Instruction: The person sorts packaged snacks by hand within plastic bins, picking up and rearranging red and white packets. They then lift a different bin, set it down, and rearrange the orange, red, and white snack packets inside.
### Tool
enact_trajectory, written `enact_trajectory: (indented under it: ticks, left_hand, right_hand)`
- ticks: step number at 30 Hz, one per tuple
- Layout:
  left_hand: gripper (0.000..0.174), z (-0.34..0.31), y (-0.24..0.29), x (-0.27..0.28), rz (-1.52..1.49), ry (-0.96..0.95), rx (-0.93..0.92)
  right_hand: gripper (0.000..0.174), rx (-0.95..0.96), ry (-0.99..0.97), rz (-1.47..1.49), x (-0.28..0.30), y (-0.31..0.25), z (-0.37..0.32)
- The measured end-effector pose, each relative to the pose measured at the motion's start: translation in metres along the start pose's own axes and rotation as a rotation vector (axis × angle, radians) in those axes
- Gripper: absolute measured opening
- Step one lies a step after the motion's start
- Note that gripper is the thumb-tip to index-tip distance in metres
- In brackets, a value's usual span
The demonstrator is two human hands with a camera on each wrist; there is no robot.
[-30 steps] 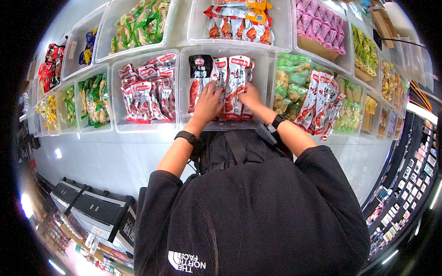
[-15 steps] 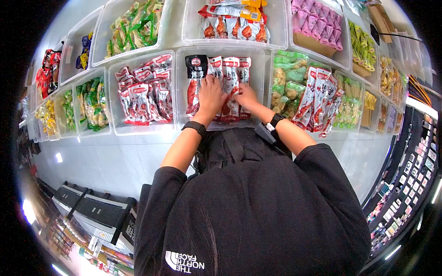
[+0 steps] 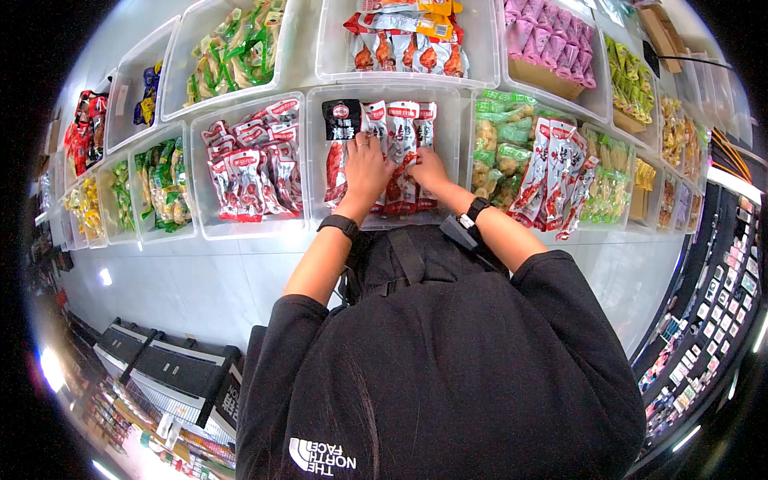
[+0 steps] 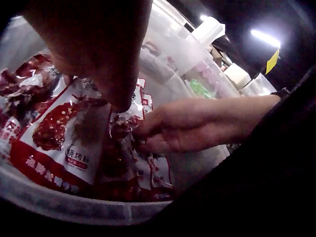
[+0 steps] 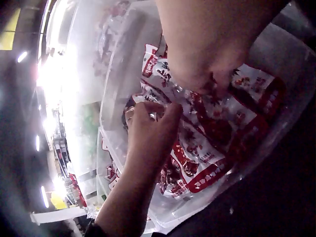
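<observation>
In the head view, a clear plastic bin (image 3: 450,112) holds a row of upright meat snack packets (image 3: 402,120), red and white with printed roast meat. A black-topped packet (image 3: 342,120) stands at the row's left end. My left hand (image 3: 368,170) lies over the left packets, fingers bent and thumb toward the middle, gripping a packet; a ring shows on one finger. Just right of it, my right hand (image 3: 428,170) pinches a packet near its middle. In the left wrist view the right hand's fingertips (image 4: 143,133) are at the packet's crinkled front.
A bin of similar packets (image 3: 254,172) stands to the left. On the right, green packs (image 3: 504,136) sit beside several leaning red-and-white packets (image 3: 552,168). More bins line the back, with drumstick packs (image 3: 408,56) and pink packs (image 3: 552,40). The bin's front wall is near my body.
Both hands have shifted slightly, the right hand closer to the left. The middle packets now stand side by side, more evenly. Little differs from half a second ago.
</observation>
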State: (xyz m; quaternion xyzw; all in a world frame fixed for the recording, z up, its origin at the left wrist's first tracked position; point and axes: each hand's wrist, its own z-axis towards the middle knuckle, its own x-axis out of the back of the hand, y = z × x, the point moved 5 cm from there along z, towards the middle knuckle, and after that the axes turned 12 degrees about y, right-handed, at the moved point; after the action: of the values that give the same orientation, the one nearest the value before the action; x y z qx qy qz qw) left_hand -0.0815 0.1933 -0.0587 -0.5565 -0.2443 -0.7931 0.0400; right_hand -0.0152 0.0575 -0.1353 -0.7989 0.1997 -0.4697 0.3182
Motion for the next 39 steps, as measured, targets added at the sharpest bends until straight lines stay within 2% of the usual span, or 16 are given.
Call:
enact_trajectory:
  ticks: [6, 9, 11, 13, 14, 15, 17, 19, 21, 23, 25, 29, 31, 33, 36, 39]
  left_hand:
    - [0.045, -0.001, 0.007, 0.009, 0.075, -0.182, -0.061]
    - [0.052, -0.003, 0.006, 0.008, 0.054, -0.103, -0.182]
    - [0.052, -0.008, 0.010, 0.004, -0.028, -0.070, -0.382]
    - [0.051, -0.012, 0.010, 0.001, -0.009, -0.133, -0.427]
    - [0.051, -0.015, 0.008, -0.005, 0.009, -0.149, -0.446]
    - [0.050, -0.019, 0.007, -0.009, 0.026, -0.166, -0.469]
    - [0.048, -0.020, 0.003, -0.013, -0.050, -0.172, -0.441]
    - [0.048, -0.018, 0.009, -0.004, -0.064, -0.174, -0.424]
    - [0.047, -0.014, 0.024, 0.008, -0.105, -0.151, -0.430]
    - [0.047, -0.009, 0.033, 0.010, -0.127, -0.128, -0.426]
    - [0.045, -0.008, 0.045, 0.011, -0.234, -0.170, -0.465]
    - [0.040, 0.001, 0.088, 0.020, -0.372, -0.296, -0.568]
    - [0.036, 0.005, 0.109, 0.032, -0.366, -0.296, -0.588]
    - [0.034, 0.011, 0.124, 0.038, -0.484, -0.262, -0.619]
    - [0.038, 0.021, 0.140, 0.035, -0.526, -0.373, -0.611]
    - [0.029, 0.028, 0.155, 0.023, -0.553, -0.451, -0.578]
  right_hand:
    - [0.034, 0.169, -0.040, -0.283, 0.015, -0.030, -0.006]
    - [0.037, 0.111, -0.183, -0.245, 0.028, -0.048, -0.009]
    - [0.040, 0.136, -0.114, -0.287, 0.035, -0.053, -0.009]
    - [0.040, 0.085, -0.132, -0.259, 0.048, -0.057, -0.011]
    - [0.039, 0.229, -0.121, -0.331, 0.057, -0.066, -0.013]
    - [0.039, 0.219, -0.103, -0.337, 0.065, -0.062, -0.015]
    - [0.038, 0.128, -0.215, -0.035, 0.083, -0.050, -0.019]
    - [0.035, 0.102, -0.147, -0.001, 0.125, -0.045, -0.031]
    - [0.034, -0.050, 0.200, 0.407, 0.180, -0.025, -0.043]
    - [0.029, 0.056, 0.633, 0.205, 0.234, 0.015, -0.053]
    - [0.029, -0.026, 0.896, -0.044, 0.276, 0.043, -0.076]
    - [0.034, -0.062, 0.888, -0.284, 0.294, 0.088, -0.088]
    - [0.040, 0.140, 0.876, -0.394, 0.286, 0.098, -0.083]
    - [0.047, 0.099, 0.806, -0.369, 0.283, 0.106, -0.081]
    - [0.061, 0.054, 0.802, -0.217, 0.284, 0.112, -0.073]
    - [0.059, 0.058, 0.781, -0.259, 0.286, 0.116, -0.064]
